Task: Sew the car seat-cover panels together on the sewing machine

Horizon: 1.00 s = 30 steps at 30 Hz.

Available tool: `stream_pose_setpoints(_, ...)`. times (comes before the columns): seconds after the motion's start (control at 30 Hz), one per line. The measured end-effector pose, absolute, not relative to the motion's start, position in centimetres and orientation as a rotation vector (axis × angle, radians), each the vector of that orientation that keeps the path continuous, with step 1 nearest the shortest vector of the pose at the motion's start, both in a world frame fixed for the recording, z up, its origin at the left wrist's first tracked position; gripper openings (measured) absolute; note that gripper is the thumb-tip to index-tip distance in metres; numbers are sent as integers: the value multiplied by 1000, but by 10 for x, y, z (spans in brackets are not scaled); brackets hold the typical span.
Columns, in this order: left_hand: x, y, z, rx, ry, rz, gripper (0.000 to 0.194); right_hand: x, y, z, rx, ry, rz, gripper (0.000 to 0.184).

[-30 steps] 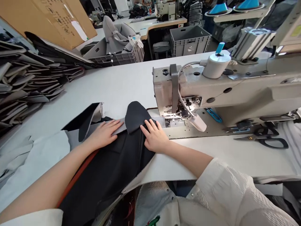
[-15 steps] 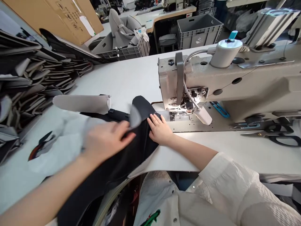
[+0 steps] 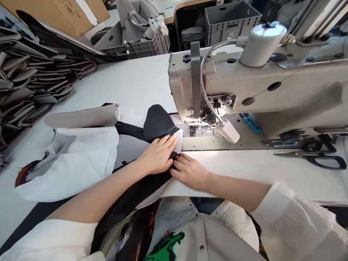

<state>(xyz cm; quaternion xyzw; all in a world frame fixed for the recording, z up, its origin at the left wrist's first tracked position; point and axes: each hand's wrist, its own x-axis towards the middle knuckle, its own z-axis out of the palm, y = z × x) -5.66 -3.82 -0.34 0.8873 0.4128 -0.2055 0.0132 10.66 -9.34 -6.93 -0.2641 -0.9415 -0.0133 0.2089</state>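
Note:
My left hand point(image 3: 159, 154) lies with its fingers stretched out over a black fabric piece point(image 3: 157, 121), pressing a small light-grey flap point(image 3: 178, 141) at its right end. Close beside it, my right hand point(image 3: 190, 171) has its fingers bent round the near edge of the same black fabric, the thumb low. The fabric has a rounded black lobe, a grey underside and a white sheet-like part point(image 3: 89, 159) spread to the left. Just past the fingers stands the sewing machine point(image 3: 212, 83), its presser foot point(image 3: 193, 129) to the right of the flap and apart from it.
Black-handled scissors point(image 3: 312, 155) and blue thread snips point(image 3: 250, 123) lie to the right. A lamp point(image 3: 228, 131) on a bendy neck hangs by the needle area. Stacked fabric pieces point(image 3: 35, 72) crowd the left. Behind the table stand grey crates point(image 3: 232, 21) and a cardboard box point(image 3: 62, 14).
My left hand has come right from the grey underside onto the flap, which now lies folded over the end. My right hand has slid down to the near edge. The view has shifted slightly.

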Motion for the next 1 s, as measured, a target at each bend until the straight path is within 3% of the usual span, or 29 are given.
stream_pose_setpoints(0.33,-16,-26,0,2772,1340,-523,76,151,-93,-71,-695,-2518,-234,22)
stream_pose_setpoints(0.47,-9,-27,2,2699,1358,-608,72,154,-97,-72,-731,-2499,-198,24)
stream_pose_setpoints(0.6,-12,-31,-5,2763,1298,-454,70,155,-95,-71,-688,-2501,-146,22)
stream_pose_setpoints(1.0,-8,-31,-13,2755,1203,-399,78,160,-108,-68,-755,-2523,-163,25)
